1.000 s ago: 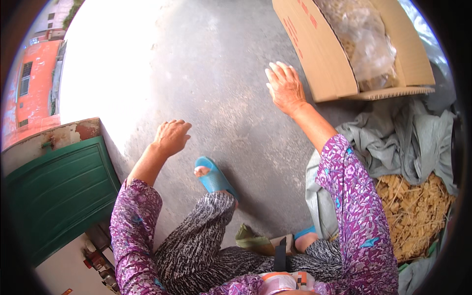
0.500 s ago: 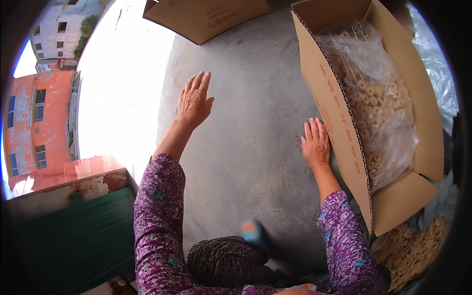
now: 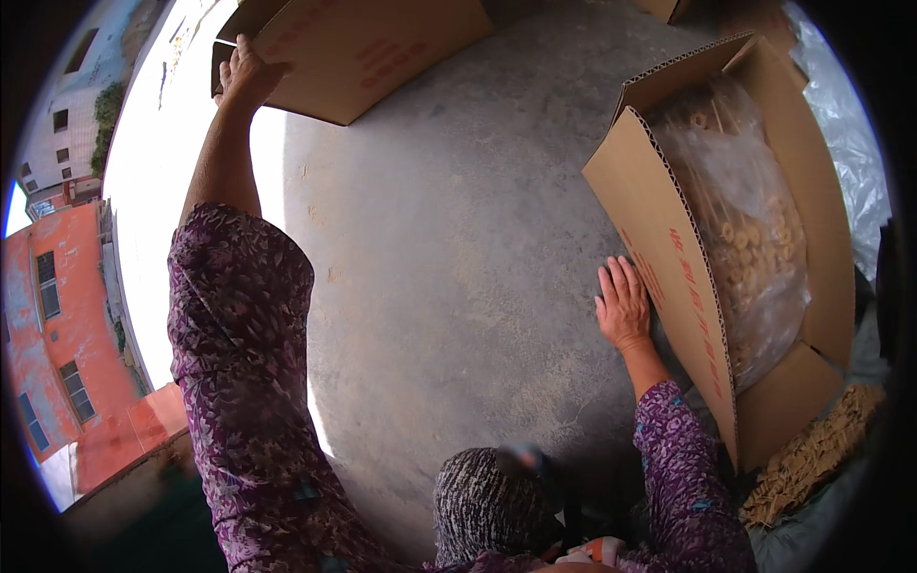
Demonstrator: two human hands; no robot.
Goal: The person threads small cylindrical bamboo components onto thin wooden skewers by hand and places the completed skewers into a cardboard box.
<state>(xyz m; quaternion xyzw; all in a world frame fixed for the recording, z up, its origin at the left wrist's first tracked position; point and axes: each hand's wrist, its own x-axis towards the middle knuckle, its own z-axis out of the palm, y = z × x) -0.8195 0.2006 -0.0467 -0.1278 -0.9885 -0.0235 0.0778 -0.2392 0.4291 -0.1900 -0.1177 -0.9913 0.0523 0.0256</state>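
Observation:
At the far left, my left hand (image 3: 250, 76) is at the end of a brown cardboard box (image 3: 382, 48). Its fingers bend around the box's left edge, and the thumb lies toward the printed side. My right hand (image 3: 626, 307) rests with fingers stretched out against the lower side of an open cardboard box (image 3: 669, 244) on the right. Inside that box, clear plastic wrapping (image 3: 731, 143) covers many small pale ring-shaped pieces (image 3: 745, 239), some apparently on thin sticks.
Grey concrete floor (image 3: 430, 267) lies between the boxes. Behind the right box is clear plastic sheeting (image 3: 841, 143), with a straw-coloured heap (image 3: 812, 458) near its lower end. Part of another box (image 3: 664, 8) shows at the top. Sunlit ground and an orange building (image 3: 57, 306) are at left.
My left hand has moved from above the floor, far and left, onto the far box's edge. My right hand stays beside the right box. The whole view has shifted and turned.

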